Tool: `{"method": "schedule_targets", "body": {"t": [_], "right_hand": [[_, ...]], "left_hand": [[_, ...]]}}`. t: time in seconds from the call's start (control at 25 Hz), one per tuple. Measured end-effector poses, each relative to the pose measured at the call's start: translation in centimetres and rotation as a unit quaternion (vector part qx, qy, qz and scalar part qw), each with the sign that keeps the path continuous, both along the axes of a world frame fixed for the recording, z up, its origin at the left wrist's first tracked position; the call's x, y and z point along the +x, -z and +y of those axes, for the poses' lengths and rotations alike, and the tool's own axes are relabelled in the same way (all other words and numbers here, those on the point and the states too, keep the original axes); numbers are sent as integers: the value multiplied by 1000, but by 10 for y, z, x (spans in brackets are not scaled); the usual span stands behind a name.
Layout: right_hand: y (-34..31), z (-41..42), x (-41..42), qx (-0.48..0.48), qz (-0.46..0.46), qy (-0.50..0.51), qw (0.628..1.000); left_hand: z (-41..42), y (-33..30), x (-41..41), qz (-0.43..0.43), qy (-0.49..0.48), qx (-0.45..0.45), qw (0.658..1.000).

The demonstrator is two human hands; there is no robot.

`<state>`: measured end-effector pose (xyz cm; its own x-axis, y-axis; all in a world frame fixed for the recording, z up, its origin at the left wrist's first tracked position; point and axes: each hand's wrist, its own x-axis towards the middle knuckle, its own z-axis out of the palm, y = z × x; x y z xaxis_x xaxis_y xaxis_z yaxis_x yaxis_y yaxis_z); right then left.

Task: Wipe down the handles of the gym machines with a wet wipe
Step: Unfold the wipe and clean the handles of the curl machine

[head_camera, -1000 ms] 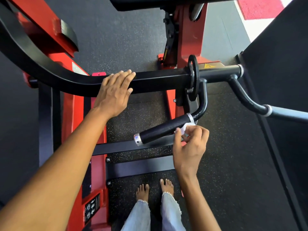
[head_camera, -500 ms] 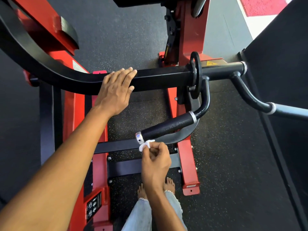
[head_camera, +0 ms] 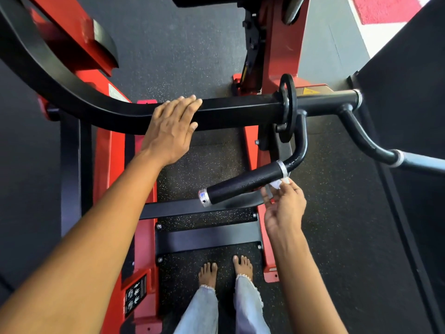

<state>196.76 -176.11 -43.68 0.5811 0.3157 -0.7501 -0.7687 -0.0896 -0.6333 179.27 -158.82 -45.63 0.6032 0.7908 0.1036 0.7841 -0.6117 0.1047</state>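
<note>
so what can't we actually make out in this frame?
- Wet wipe: head view, mostly hidden by the right hand; contact with the handle unclear.
- Handle's underside: faces away from the camera.
- Grey handle: cut off by the right edge.
- Black sticker: print too small to read.
- Left hand: palm contact with the bar hidden.

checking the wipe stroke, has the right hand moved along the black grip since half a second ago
Yes. The right hand went from the grip's capped free end up to its ringed end.

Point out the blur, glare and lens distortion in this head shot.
Head view: motion blur on the red frame upper left; wide-angle bend in the black bar; blown-out white floor patch top right; soft glints on the handle; wet wipe smeared.
</note>
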Motion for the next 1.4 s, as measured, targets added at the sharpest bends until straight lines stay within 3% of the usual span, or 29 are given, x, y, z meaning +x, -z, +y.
{"method": "schedule_targets", "body": {"t": [0.24,0.44,0.56,0.64,0.76,0.84,0.96,1.04,1.12,1.24,1.4], "right_hand": [[3,-4,-40,52,144,-69,986],[13,-8,-76,48,165,-178,969],[10,-12,-86,-20,83,-175,981],[1,-18,-82,-70,-9,-131,989],[-16,-27,-61,-61,-184,-60,979],[-23,-28,-37,-61,-371,-76,923],[-14,-26,-1,-51,-631,-226,741],[1,-25,12,-63,-713,-347,606],[10,-19,20,-100,-750,-399,517],[9,-10,30,-105,-779,-417,455],[10,-31,37,-71,-800,-395,447]], "left_hand": [[0,1,0,-2,0,2,1000],[0,2,-1,-3,1,8,1000],[0,1,0,-1,-1,12,1000],[0,1,0,0,-1,10,1000],[0,1,0,-2,0,8,1000],[0,0,0,-3,0,6,1000],[-1,0,1,-6,-4,4,1000],[-1,0,0,-6,-6,1,1000],[-2,0,0,-5,-3,2,1000],[-2,1,0,-6,-5,0,1000],[-1,-1,-1,-5,-2,-2,1000]]}}
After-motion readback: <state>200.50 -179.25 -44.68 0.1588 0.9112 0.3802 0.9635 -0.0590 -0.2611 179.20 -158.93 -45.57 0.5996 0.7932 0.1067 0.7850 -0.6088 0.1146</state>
